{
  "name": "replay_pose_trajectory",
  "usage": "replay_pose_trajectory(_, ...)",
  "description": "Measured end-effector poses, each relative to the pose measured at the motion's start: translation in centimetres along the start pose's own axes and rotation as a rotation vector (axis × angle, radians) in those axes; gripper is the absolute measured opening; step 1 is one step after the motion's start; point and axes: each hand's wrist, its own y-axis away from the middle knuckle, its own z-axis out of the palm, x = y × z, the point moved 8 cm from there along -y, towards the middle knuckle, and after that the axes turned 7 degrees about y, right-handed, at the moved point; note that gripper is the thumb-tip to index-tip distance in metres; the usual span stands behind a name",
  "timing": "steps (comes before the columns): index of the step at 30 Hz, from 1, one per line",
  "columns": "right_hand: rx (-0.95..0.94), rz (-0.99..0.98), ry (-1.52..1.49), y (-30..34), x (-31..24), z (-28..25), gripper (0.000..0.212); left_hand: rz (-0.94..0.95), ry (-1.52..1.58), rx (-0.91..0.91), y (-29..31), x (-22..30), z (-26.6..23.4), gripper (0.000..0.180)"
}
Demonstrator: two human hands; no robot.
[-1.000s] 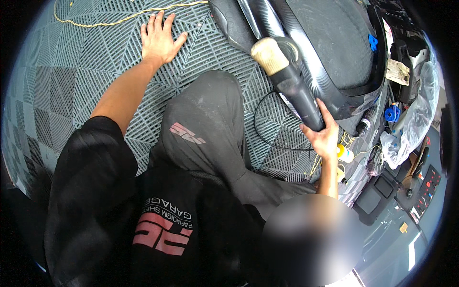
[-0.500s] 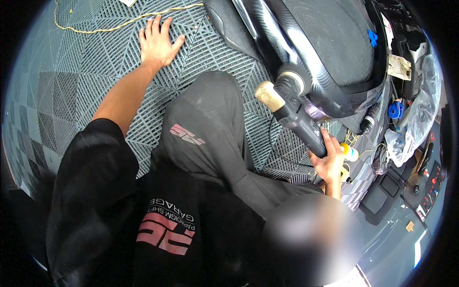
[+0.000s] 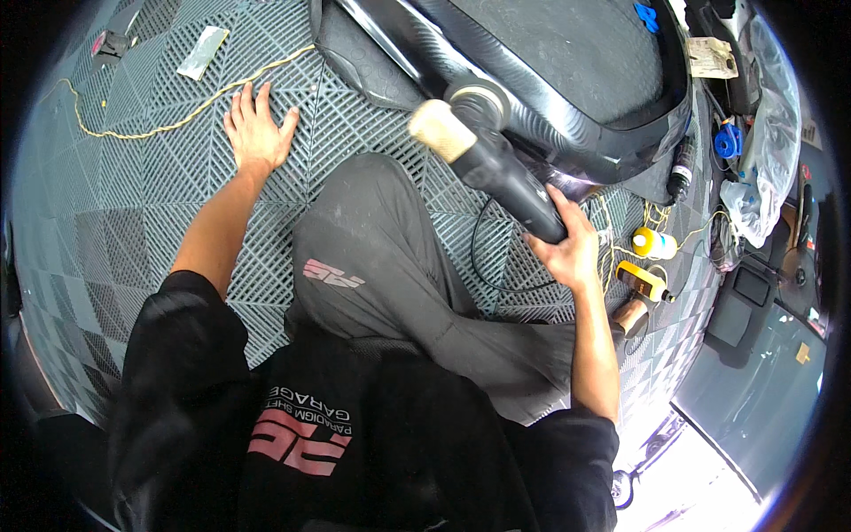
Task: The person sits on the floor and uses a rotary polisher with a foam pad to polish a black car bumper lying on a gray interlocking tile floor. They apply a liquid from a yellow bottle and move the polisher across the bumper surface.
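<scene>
Extending toward ten o'clock from the right hand, a black, cream-banded cylindrical power tool is gripped at its rear; the left hand is spread wide on grey slatted plastic flooring.

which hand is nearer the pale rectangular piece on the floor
Left. The left hand lies on the floor just short of the pale piece; the right hand, holding the black power tool, is farther right.
</scene>
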Motion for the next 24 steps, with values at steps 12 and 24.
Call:
replay_pose_trajectory(12,0.139,0.514,-0.796,10.4,7.5,3.2,0.095,-0.014,0.005,-0.027,0.0,-0.1,0.1,0.083)
replay_pose_trajectory(24,0.133,0.293,-0.716,-3.9,-3.5,6.0,0.092,-0.017,0.034,-0.029,0.1,0.0,-0.4,0.086)
